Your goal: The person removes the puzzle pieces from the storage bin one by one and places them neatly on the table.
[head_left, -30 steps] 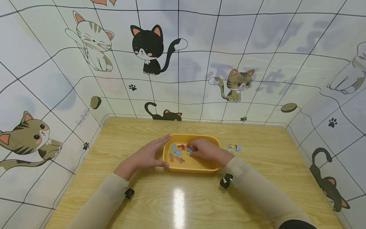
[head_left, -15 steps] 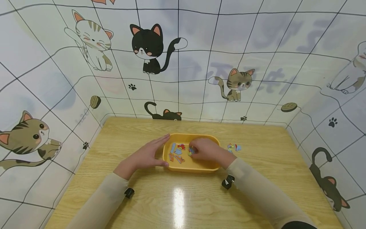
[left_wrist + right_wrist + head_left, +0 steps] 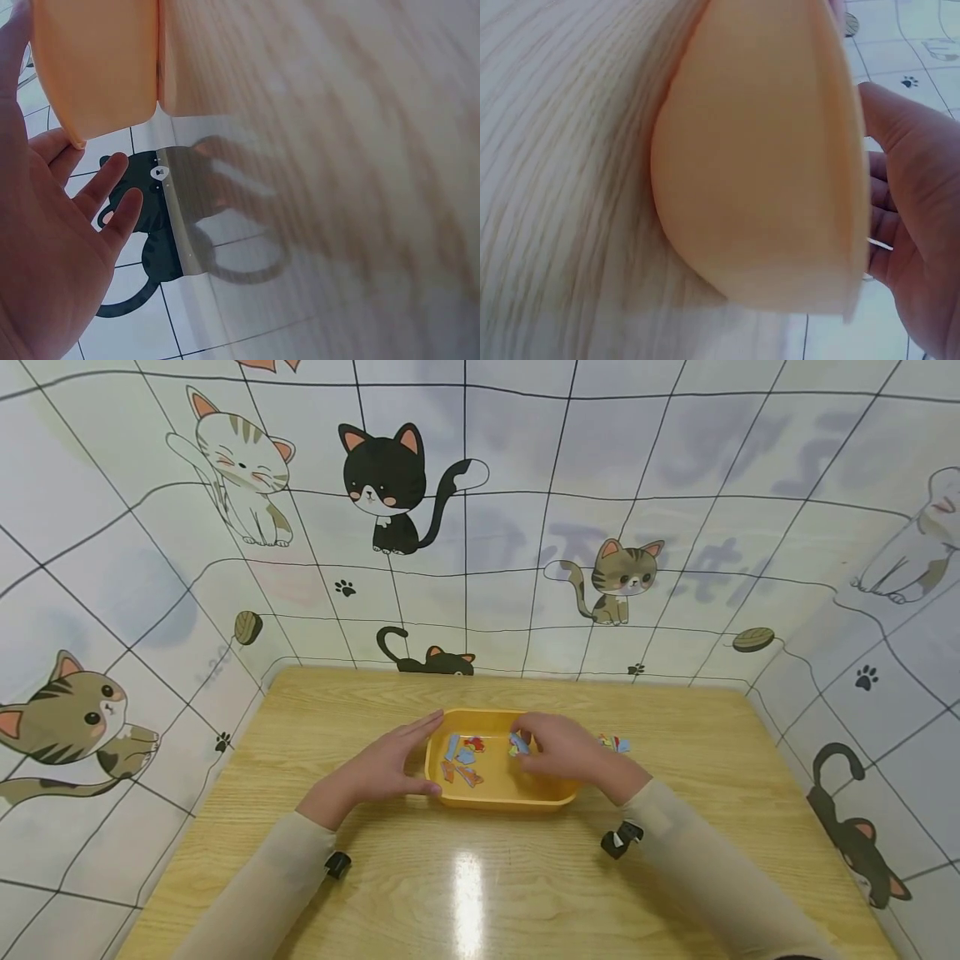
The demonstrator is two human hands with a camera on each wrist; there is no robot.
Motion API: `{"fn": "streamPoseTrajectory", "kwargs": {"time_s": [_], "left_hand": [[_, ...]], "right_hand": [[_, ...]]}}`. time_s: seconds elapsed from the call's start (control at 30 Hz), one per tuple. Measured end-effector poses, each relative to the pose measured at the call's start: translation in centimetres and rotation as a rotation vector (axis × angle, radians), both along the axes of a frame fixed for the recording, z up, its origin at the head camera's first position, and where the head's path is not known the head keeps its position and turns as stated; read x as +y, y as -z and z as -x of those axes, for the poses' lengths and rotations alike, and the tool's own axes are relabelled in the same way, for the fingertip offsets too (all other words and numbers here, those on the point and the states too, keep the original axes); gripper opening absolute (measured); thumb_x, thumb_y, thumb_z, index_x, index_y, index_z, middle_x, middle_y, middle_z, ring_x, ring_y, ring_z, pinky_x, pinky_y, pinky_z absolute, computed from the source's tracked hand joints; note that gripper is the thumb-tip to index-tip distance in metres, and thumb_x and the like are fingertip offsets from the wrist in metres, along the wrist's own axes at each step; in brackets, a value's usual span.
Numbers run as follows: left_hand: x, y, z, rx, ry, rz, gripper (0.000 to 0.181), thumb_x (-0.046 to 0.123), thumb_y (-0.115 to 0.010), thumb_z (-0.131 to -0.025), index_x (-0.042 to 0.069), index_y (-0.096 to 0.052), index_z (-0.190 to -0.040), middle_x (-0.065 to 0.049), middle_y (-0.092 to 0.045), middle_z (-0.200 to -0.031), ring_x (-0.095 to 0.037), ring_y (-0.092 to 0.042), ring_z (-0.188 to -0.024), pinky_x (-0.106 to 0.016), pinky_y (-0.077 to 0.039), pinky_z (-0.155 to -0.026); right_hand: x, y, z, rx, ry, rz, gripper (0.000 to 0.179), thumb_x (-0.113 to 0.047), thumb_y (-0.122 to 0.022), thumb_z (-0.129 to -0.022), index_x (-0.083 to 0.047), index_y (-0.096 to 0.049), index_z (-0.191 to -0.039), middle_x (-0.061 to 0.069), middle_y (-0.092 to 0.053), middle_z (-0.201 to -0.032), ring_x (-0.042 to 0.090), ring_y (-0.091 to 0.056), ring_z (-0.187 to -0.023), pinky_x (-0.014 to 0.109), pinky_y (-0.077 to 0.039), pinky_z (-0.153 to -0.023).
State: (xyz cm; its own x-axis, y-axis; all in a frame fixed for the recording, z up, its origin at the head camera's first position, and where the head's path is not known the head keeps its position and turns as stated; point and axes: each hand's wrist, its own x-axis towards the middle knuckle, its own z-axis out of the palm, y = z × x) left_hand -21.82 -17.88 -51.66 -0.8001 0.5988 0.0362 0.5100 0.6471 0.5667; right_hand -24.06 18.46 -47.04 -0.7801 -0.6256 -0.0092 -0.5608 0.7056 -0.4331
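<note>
A yellow plastic tray (image 3: pixel 510 800) sits on the table. My left hand (image 3: pixel 382 768) lies spread along its left end, thumb at the near corner and fingertips at the far one; in the left wrist view its fingers reach the rim with the others extended. Over the right half of the tray, my right hand (image 3: pixel 566 747) pinches a blue-and-yellow puzzle piece (image 3: pixel 517 744) between thumb and fingers. The right wrist view shows only the tray's wall (image 3: pixel 757 165), which hides the held piece. Several flat puzzle pieces (image 3: pixel 467 757), blue, red and orange, lie in the tray's left half.
More small puzzle pieces (image 3: pixel 619 744) lie on the wooden table (image 3: pixel 390 893) right of the tray, partly behind the right hand. Walls printed with cartoon cats (image 3: pixel 387 485) enclose the table at the back and sides. Dark wrist cameras (image 3: pixel 622 839) hang below both sleeves.
My right hand has moved right and slightly up within the tray, carrying the blue-and-yellow puzzle piece away from the other pieces. My left hand has stayed at the tray's left end.
</note>
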Motion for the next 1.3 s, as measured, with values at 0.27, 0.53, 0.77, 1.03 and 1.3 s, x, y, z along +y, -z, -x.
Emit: {"fn": "streamPoseTrajectory", "kwargs": {"time_s": [0.27, 0.53, 0.77, 1.03, 1.3], "left_hand": [[-0.1, 0.0, 0.0, -0.003, -0.005, -0.003, 0.123, 0.069, -0.088, -0.085, 0.020, -0.026, -0.178, 0.011, -0.016, -0.184, -0.030, -0.024, -0.168, -0.059, -0.025, -0.133], [-0.2, 0.2, 0.1, -0.006, -0.008, -0.002, 0.123, 0.070, -0.088, -0.085, 0.021, -0.025, -0.179, 0.012, -0.016, -0.184, -0.029, -0.024, -0.168, -0.058, -0.026, -0.133], [-0.1, 0.0, 0.0, -0.013, -0.006, -0.009, 0.123, 0.072, -0.087, -0.085, 0.024, -0.024, -0.179, 0.013, -0.016, -0.184, -0.029, -0.023, -0.168, -0.057, -0.025, -0.133], [0.0, -0.1, -0.1, -0.014, -0.012, -0.010, 0.121, 0.062, -0.091, -0.085, 0.024, -0.024, -0.179, 0.012, -0.016, -0.184, -0.029, -0.023, -0.168, -0.058, -0.025, -0.133], [0.1, 0.0, -0.1, -0.009, -0.011, -0.006, 0.122, 0.063, -0.091, -0.085, 0.022, -0.025, -0.179, 0.012, -0.016, -0.184, -0.029, -0.023, -0.168, -0.057, -0.025, -0.133]], "right_hand": [[2.6, -0.9, -0.6, 0.009, 0.052, 0.093, 0.044, -0.024, -0.080, -0.096, -0.011, -0.069, -0.137, -0.007, -0.067, -0.104, 0.013, -0.057, -0.080, 0.033, -0.053, -0.069], [5.1, -1.5, -1.3, 0.058, 0.052, 0.166, 0.039, -0.017, -0.081, -0.099, -0.009, -0.069, -0.135, -0.005, -0.066, -0.102, 0.021, -0.060, -0.084, 0.035, -0.054, -0.070], [7.2, -1.5, -1.7, 0.072, 0.132, 0.176, 0.040, -0.017, -0.084, -0.099, -0.007, -0.070, -0.136, -0.004, -0.065, -0.101, 0.021, -0.058, -0.085, 0.032, -0.051, -0.067], [9.1, -0.8, -2.0, 0.105, 0.201, 0.189, 0.041, -0.017, -0.085, -0.098, -0.008, -0.069, -0.136, -0.001, -0.065, -0.099, 0.020, -0.056, -0.082, 0.030, -0.050, -0.062], [10.3, 0.0, -2.3, 0.178, 0.301, 0.179, 0.045, -0.017, -0.083, -0.098, -0.002, -0.067, -0.137, 0.006, -0.070, -0.107, 0.024, -0.061, -0.083, 0.036, -0.051, -0.069]]}}
